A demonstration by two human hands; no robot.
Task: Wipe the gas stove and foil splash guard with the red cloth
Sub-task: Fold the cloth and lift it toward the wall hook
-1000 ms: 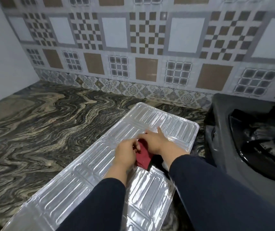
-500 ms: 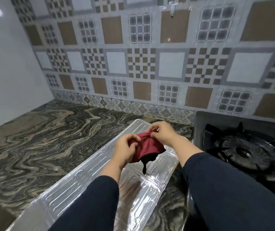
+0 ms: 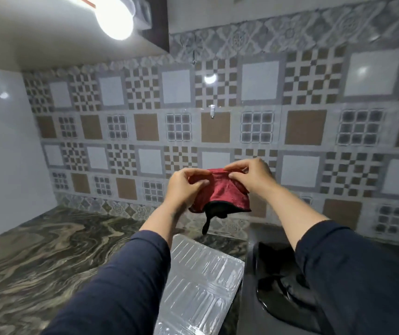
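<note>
One patterned brown-and-grey tiled wall (image 3: 254, 126) backs a swirled dark marble counter (image 3: 48, 257), where the ribbed silver foil splash guard (image 3: 201, 286) lies flat beside the black gas stove (image 3: 280, 286). Above them, left hand (image 3: 184, 187) and right hand (image 3: 251, 176) pinch the red cloth (image 3: 222, 192) aloft.

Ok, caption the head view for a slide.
Both hands, left and right, hold the red cloth up above the foil splash guard.

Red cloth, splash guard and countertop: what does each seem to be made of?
Red cloth: soft woven or knit fabric, matte, dark-edged; it drapes and bunches.
Splash guard: thin embossed aluminium foil by its look, shiny, ribbed.
Countertop: probably polished stone, wavy dark and tan veins, slight gloss.
</note>
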